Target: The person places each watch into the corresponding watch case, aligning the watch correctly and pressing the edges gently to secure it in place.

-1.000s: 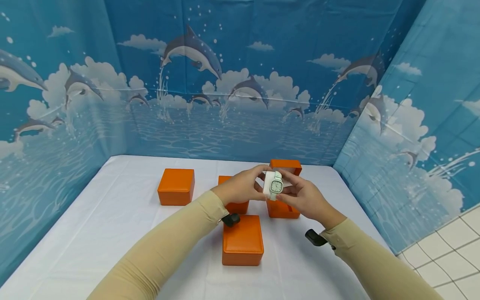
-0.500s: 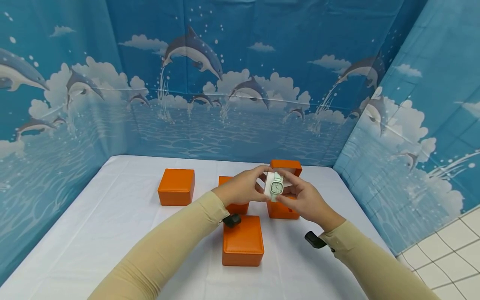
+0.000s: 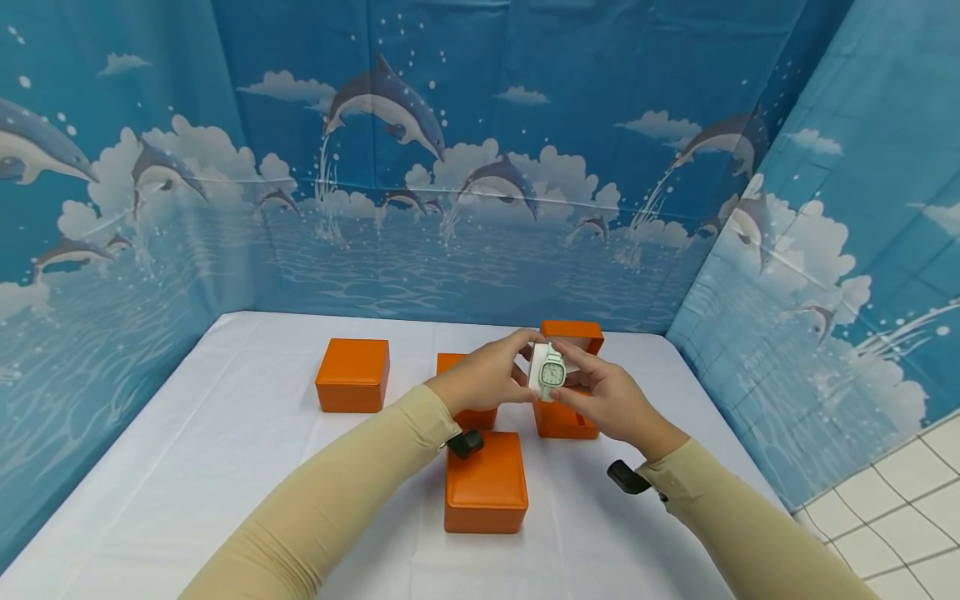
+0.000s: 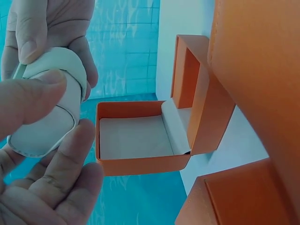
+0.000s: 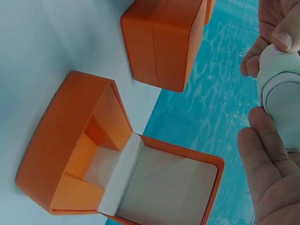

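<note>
A pale green wristwatch (image 3: 552,373) with a squarish face is wrapped around a white watch cushion (image 3: 535,363), held above an orange watch box (image 3: 567,423) whose lid stands raised. My left hand (image 3: 483,372) grips the cushion from the left. From the right, my right hand (image 3: 618,404) pinches the watch and cushion, thumb near the strap's lower part. In the left wrist view, the cushion's rounded white end (image 4: 44,133) shows between the fingers of both hands. The open box's inside (image 5: 101,168) is visible in the right wrist view, with no watch in it.
Closed orange boxes stand on the white tablecloth (image 3: 255,450): one at the left (image 3: 352,372), one in front (image 3: 486,479), and a middle box (image 3: 480,419) partly behind my left hand. A dolphin-print curtain (image 3: 465,258) encloses the table's back and sides.
Both hands stay almost in place with the watch and cushion. The watch tilts very slightly; the boxes have not moved.
</note>
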{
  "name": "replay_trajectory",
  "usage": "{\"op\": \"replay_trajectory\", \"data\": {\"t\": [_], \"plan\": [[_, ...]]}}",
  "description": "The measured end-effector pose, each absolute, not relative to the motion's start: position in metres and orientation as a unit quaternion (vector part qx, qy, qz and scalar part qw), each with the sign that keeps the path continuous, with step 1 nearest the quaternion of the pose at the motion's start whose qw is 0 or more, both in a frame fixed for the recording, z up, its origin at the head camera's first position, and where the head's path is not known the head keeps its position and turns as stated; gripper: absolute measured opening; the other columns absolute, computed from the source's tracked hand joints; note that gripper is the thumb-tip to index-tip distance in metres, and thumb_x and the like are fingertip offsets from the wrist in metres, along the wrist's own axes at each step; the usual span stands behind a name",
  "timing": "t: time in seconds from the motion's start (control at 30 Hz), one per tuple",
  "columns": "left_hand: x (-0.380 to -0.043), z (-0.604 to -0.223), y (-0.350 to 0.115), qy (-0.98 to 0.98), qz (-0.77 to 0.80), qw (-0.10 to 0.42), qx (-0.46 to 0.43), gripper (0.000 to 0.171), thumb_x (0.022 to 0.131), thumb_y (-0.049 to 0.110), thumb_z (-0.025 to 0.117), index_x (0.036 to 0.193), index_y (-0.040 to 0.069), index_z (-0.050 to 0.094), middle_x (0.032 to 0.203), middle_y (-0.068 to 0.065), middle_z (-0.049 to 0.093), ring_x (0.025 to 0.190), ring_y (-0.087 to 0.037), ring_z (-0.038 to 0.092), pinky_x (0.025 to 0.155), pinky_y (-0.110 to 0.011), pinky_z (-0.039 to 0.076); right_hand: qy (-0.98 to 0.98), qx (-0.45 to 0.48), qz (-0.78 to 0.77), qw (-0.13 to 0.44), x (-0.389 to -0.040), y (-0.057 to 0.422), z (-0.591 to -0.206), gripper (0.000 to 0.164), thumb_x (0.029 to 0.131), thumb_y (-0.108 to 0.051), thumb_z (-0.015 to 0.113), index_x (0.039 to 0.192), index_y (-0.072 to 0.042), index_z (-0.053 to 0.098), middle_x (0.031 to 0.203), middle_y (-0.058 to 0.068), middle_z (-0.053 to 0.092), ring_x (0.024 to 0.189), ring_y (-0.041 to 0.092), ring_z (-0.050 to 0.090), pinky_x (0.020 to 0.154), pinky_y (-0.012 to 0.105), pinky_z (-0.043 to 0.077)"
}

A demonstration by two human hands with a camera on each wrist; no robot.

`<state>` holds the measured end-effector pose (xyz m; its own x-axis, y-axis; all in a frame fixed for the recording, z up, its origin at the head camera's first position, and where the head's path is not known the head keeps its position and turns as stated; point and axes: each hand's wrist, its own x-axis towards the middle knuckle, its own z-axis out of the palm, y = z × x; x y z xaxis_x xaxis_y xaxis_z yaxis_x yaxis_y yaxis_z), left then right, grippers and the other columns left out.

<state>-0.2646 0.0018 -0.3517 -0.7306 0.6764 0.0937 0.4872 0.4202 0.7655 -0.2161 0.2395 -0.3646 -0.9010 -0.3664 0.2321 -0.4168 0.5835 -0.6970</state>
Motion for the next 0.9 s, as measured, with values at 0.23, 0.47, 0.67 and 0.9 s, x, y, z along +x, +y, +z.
{"op": "replay_trajectory", "data": {"t": [0.23, 0.47, 0.67, 0.9], "plan": [[-0.2636, -0.3501, 0.0011, 0.829, 0.426, 0.119, 0.343, 0.083, 0.093, 0.015, 0.083, 0.16, 0.024, 0.036, 0.137, -0.003, 0.059, 0.101, -0.008, 0.069, 0.085, -0.025, 0.061, -0.877, 0.236, 0.416, 0.037, -0.2153, 0.2402, -0.3647, 0.076, 0.1, -0.008, 0.072, 0.165, -0.012, 0.035, 0.158, 0.019, 0.05, 0.114, 0.032, 0.073, 0.094, 0.033, 0.062], [-0.263, -0.3485, 0.001, 0.827, 0.431, 0.118, 0.34, 0.081, 0.093, 0.012, 0.082, 0.16, 0.023, 0.037, 0.137, -0.003, 0.06, 0.101, -0.009, 0.07, 0.087, -0.026, 0.061, -0.872, 0.241, 0.424, 0.043, -0.2153, 0.2387, -0.3645, 0.074, 0.099, -0.006, 0.071, 0.164, -0.008, 0.036, 0.169, 0.017, 0.036, 0.116, 0.034, 0.072, 0.094, 0.032, 0.062], [-0.2629, -0.3487, 0.0025, 0.827, 0.432, 0.122, 0.338, 0.08, 0.093, 0.015, 0.082, 0.159, 0.023, 0.037, 0.138, -0.004, 0.06, 0.101, -0.009, 0.07, 0.086, -0.026, 0.061, -0.876, 0.233, 0.42, 0.043, -0.2154, 0.239, -0.3638, 0.074, 0.099, -0.006, 0.072, 0.164, -0.01, 0.038, 0.165, 0.018, 0.042, 0.115, 0.034, 0.073, 0.093, 0.033, 0.062], [-0.2624, -0.3493, 0.0033, 0.827, 0.433, 0.118, 0.339, 0.08, 0.093, 0.015, 0.082, 0.158, 0.024, 0.038, 0.138, -0.004, 0.059, 0.101, -0.009, 0.069, 0.085, -0.026, 0.061, -0.876, 0.226, 0.423, 0.041, -0.2149, 0.2397, -0.3634, 0.072, 0.1, -0.007, 0.072, 0.164, -0.014, 0.039, 0.145, 0.021, 0.06, 0.114, 0.035, 0.073, 0.093, 0.035, 0.063]]}}
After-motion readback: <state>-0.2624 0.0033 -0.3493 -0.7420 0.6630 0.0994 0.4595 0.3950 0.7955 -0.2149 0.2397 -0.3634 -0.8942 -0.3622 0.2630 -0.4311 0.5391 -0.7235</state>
